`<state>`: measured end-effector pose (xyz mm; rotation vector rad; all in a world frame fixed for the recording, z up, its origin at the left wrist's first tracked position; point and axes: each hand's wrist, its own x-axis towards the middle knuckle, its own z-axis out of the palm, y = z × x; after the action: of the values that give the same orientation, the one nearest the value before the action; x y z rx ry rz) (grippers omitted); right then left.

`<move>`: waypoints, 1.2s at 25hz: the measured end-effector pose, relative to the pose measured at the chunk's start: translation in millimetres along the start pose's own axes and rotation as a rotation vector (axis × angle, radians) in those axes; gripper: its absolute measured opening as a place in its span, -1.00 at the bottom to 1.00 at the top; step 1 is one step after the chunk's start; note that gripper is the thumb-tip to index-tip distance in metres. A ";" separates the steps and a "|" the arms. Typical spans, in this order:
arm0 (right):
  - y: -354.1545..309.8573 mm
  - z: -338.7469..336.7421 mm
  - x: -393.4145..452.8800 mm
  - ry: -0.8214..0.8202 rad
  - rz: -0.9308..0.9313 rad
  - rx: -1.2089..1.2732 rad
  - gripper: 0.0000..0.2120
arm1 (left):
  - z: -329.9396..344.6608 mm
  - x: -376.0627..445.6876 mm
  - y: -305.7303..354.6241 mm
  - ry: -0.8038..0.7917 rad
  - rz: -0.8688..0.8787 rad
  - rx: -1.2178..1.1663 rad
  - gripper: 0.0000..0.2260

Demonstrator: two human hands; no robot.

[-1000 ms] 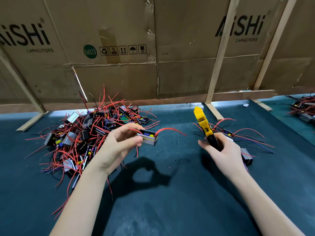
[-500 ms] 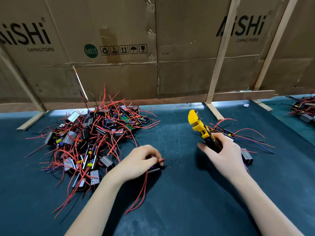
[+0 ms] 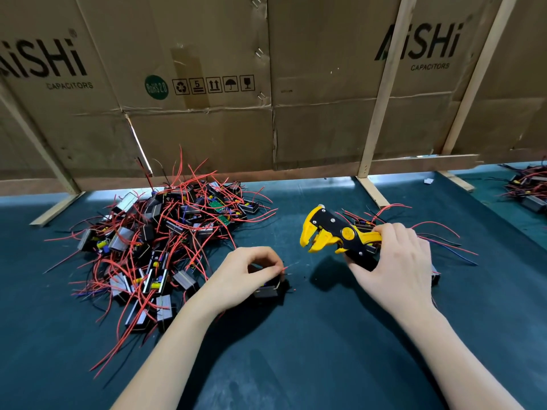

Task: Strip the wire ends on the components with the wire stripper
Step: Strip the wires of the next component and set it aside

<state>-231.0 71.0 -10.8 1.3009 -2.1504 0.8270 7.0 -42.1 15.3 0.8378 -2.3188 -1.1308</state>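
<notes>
My left hand (image 3: pixel 247 276) holds a small grey component (image 3: pixel 268 290) down on the dark green mat and pinches its red wire (image 3: pixel 288 267), whose short tip sticks out to the right. My right hand (image 3: pixel 393 261) grips the handles of the yellow and black wire stripper (image 3: pixel 334 233). The stripper lies tilted with its jaws pointing left, a short way right of and above the wire tip, apart from it.
A big heap of components with red wires (image 3: pixel 159 241) lies left of my left hand. A smaller group (image 3: pixel 429 232) sits behind my right hand. Cardboard panels on wooden struts (image 3: pixel 272 113) close off the back. Another heap (image 3: pixel 529 190) lies far right.
My left hand brought the component down from the air onto the mat and now pinches the wire end. The stripper swung from upright to jaws pointing left, nearer the wire.
</notes>
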 end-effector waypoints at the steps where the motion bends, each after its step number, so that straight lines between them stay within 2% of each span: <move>1: 0.0 0.7 -0.2 0.012 0.006 -0.020 -0.48 | 0.3 0.0 0.1 0.016 0.004 -0.028 -0.90; 6: -2.5 2.4 -1.6 0.044 0.028 -0.097 -0.47 | 1.9 -1.5 4.1 0.089 0.049 -0.104 -0.90; 12: -9.5 6.4 -6.8 0.054 -0.093 -0.133 -0.55 | 7.1 -3.2 8.7 0.118 0.068 -0.064 -0.91; 18: -13.9 7.9 -7.9 0.086 -0.136 -0.104 -0.56 | 8.5 -1.5 8.4 0.162 0.003 -0.088 -0.87; 30: -18.0 8.9 -8.7 0.175 -0.140 -0.116 -0.59 | 9.0 0.8 5.5 0.132 -0.146 -0.366 -0.90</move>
<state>-211.9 63.4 -18.4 1.2557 -1.9176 0.7204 -0.8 -35.0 14.6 0.9182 -1.8884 -1.4583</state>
